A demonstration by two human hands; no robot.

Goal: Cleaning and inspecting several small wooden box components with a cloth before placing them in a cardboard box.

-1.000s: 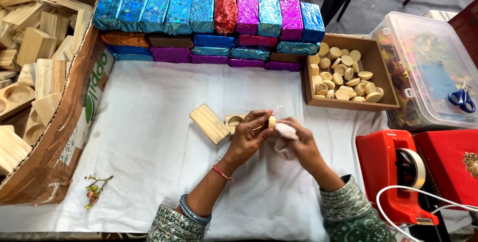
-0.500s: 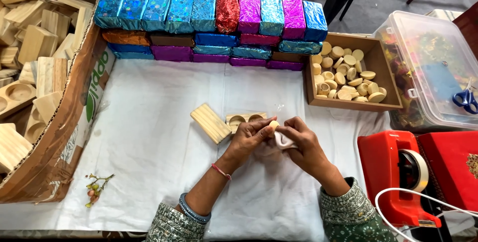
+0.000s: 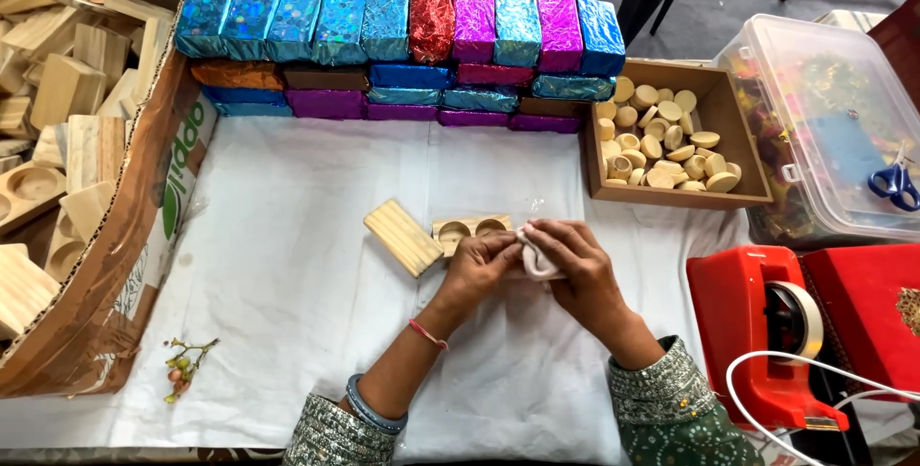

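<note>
Holding a small white cloth (image 3: pixel 537 260) tight in both my left hand (image 3: pixel 476 271) and right hand (image 3: pixel 575 269) just above the wooden tray with round holes (image 3: pixel 470 230), I should rub slowly, maybe over something small hidden inside.

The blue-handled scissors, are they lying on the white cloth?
No, the blue-handled scissors rest on the clear plastic box's lid, off the white cloth.

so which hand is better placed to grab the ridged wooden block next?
Left, probably. The left hand sits right beside the ridged wooden block, while the right hand is farther off and pinching the small white piece both hands work on.
</note>
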